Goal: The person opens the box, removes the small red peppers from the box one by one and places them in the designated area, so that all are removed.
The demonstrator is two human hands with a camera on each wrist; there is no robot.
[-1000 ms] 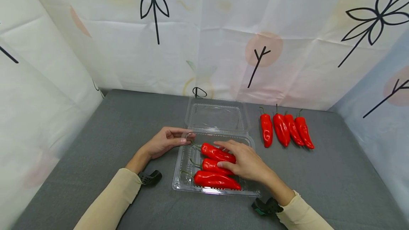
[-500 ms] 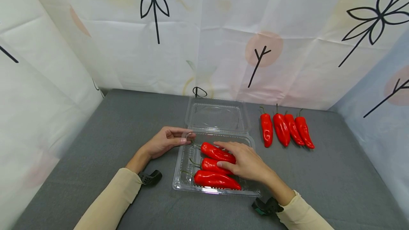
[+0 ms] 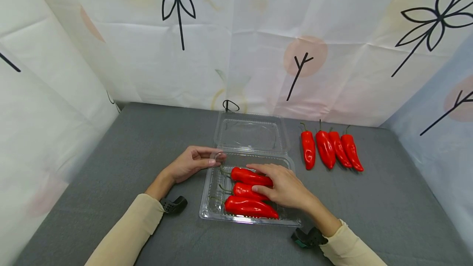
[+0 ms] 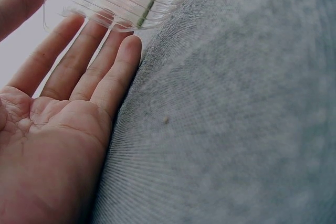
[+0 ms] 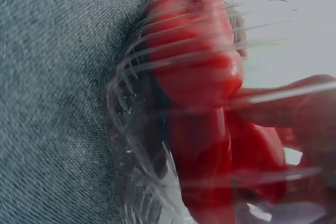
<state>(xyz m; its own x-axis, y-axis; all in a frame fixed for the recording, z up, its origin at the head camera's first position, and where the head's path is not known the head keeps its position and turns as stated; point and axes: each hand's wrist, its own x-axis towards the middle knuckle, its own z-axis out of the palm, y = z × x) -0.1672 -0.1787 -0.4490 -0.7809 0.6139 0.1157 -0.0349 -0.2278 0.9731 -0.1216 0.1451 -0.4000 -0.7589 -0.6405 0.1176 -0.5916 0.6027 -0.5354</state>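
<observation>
We judge the packing to be partway along: three red peppers lie side by side in the clear container (image 3: 255, 222), stems to the left, while four more peppers (image 3: 326, 150) lie outside it, in a row at the far right of the surface. The lid (image 3: 251, 134) lies open on the far side, so closing it looks undone too.

We see the right hand (image 3: 283, 186) with its fingers and thumb bent around the far pepper (image 3: 247, 175) inside the container; the thumb also comes down beside the middle pepper (image 3: 244, 191). The near pepper (image 3: 251, 207) lies apart from that grasp. The left hand (image 3: 194, 162) has its fingers extended, touching the container's far left corner without wrapping round it.

The surface (image 3: 148, 134) is covered in grey woven cloth, and in the left wrist view we find a pale speck (image 4: 165, 120) on it. Beyond the far edge hangs a pale cloth backdrop (image 3: 258, 24), creased and printed with black-outlined flowers, twigs and peach circles; its panels run along the left and right sides too, the right one bluish.
</observation>
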